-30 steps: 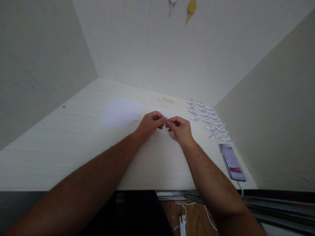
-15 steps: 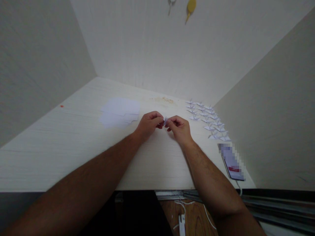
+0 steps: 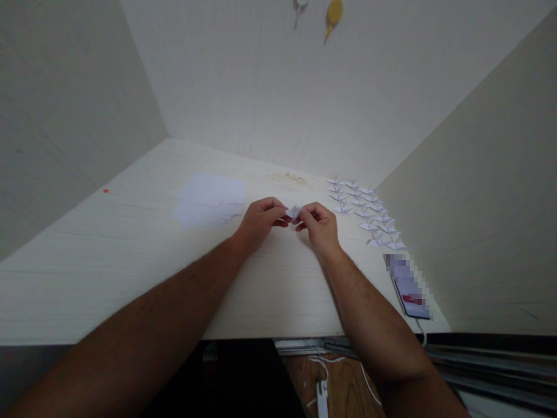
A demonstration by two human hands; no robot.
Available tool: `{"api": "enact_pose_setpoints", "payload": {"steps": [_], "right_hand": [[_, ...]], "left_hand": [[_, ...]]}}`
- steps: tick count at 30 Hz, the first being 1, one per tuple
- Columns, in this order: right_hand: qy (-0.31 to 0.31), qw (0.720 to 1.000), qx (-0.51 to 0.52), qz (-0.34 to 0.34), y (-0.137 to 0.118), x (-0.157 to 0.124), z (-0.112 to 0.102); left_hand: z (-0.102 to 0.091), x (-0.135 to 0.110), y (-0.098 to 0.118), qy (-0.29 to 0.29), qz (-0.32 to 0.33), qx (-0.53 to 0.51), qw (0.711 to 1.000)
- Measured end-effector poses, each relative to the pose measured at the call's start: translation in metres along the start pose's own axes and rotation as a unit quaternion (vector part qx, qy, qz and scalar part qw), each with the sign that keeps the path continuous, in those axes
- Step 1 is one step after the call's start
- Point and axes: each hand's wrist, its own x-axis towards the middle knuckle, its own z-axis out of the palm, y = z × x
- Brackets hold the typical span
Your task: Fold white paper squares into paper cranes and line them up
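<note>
My left hand [image 3: 261,218] and my right hand [image 3: 319,223] meet over the middle of the pale wooden desk [image 3: 130,261]. Both pinch a small folded piece of white paper [image 3: 295,211] between thumb and fingertips. Most of the paper is hidden by the fingers; only a small corner shows between the two hands.
A loose stack of white paper sheets [image 3: 211,198] lies left of my hands. Several small folded paper cranes [image 3: 365,212] stand in rows at the right. A phone [image 3: 409,286] with a cable lies near the desk's front right corner. Walls enclose three sides.
The small folded paper now shows more between my fingertips than a second ago. The hands stay nearly in place; the view has shifted slightly.
</note>
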Motion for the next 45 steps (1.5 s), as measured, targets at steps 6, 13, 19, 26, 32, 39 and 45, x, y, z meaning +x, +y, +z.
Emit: {"api": "enact_pose_setpoints", "payload": {"steps": [6, 13, 19, 26, 32, 39, 45], "right_hand": [[0.065, 0.996, 0.052, 0.029, 0.006, 0.006, -0.001], [0.074, 0.989, 0.112, 0.065, 0.008, 0.008, 0.001], [0.074, 0.987, 0.129, 0.067, 0.004, 0.006, 0.002], [0.055, 0.998, 0.037, 0.001, 0.010, 0.006, 0.000], [0.049, 0.999, -0.020, -0.012, 0.010, 0.003, 0.003], [0.048, 0.998, -0.022, -0.034, 0.014, 0.003, 0.002], [0.038, 0.980, -0.168, -0.096, 0.011, -0.002, 0.001]], "left_hand": [[0.002, -0.001, 0.001, 0.029, -0.018, -0.028, 0.999], [0.002, 0.000, -0.002, 0.033, -0.033, 0.047, 0.998], [0.001, 0.000, -0.003, 0.054, -0.052, 0.210, 0.975], [0.003, -0.003, 0.002, 0.037, -0.015, 0.098, 0.994], [0.002, -0.004, 0.002, 0.009, -0.013, 0.057, 0.998], [-0.003, 0.000, -0.003, 0.007, 0.005, 0.067, 0.998], [0.000, -0.003, 0.003, 0.057, 0.064, 0.206, 0.975]]}}
